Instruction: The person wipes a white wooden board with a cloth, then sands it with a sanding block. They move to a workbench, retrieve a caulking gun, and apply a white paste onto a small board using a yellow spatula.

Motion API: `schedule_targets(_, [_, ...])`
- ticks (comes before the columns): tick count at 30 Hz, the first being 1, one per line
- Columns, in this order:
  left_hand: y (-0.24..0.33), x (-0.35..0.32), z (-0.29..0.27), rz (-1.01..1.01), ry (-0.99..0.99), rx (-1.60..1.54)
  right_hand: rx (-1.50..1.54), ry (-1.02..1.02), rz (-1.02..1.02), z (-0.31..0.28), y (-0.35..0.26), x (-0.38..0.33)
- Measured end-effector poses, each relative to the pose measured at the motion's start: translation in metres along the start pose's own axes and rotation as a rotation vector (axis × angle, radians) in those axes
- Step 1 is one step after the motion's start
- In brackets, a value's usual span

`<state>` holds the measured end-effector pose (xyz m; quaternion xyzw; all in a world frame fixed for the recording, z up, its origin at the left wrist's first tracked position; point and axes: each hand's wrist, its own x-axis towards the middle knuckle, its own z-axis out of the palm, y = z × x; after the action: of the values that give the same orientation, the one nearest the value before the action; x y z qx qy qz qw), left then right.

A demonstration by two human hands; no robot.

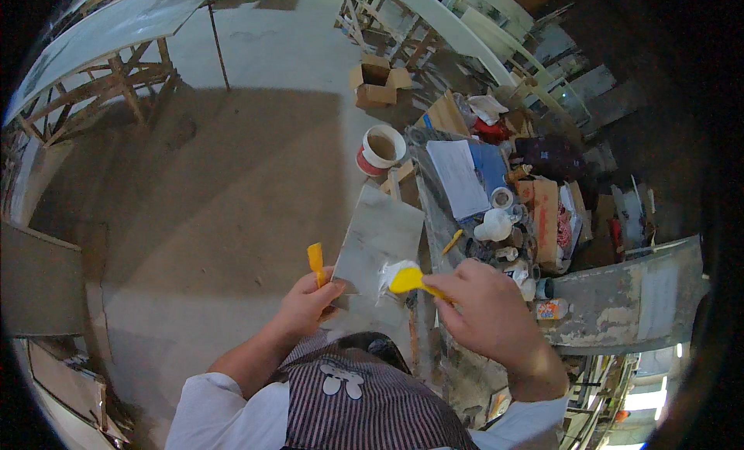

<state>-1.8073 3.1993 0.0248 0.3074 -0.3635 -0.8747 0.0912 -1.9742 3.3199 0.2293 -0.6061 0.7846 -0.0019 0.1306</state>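
My left hand point(308, 301) is closed round a small yellow plastic scraper point(315, 258), its flat end pointing up. The fingers of that hand are at the near left corner of a pale grey-veined slab point(378, 231); whether they grip its edge is not clear. My right hand point(492, 314) grips the handle of a second yellow plastic scraper point(408, 280), whose wide blade is over the slab's near right part. White paste point(394, 270) shows beside that blade, with a whitish smear around it. The slab lies at the left side of a cluttered bench.
On the bench point(434, 188) are papers point(459, 179), a white bottle point(494, 226), another yellow tool point(452, 241) and cardboard boxes point(547, 217). A bucket point(381, 149) stands beyond the slab, and an open carton point(376, 84) farther off. A wooden-framed table point(116, 31) is far left.
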Motion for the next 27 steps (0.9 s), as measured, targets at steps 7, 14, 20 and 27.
schedule_targets(7, [-0.002, -0.001, -0.004, 0.036, -0.038, -0.113, 0.230, 0.099, 0.008, 0.019, 0.025, -0.018])
schedule_targets(14, [-0.008, 0.007, -0.001, -0.008, -0.161, -0.097, 0.153, 0.129, 0.065, 0.010, 0.027, -0.021])
schedule_targets(20, [-0.009, 0.009, 0.005, 0.003, -0.147, -0.011, 0.143, 0.043, 0.059, 0.012, 0.033, -0.021])
schedule_targets(27, [-0.007, 0.012, 0.003, 0.031, -0.261, -0.021, 0.136, -0.043, 0.062, 0.018, 0.039, -0.022])
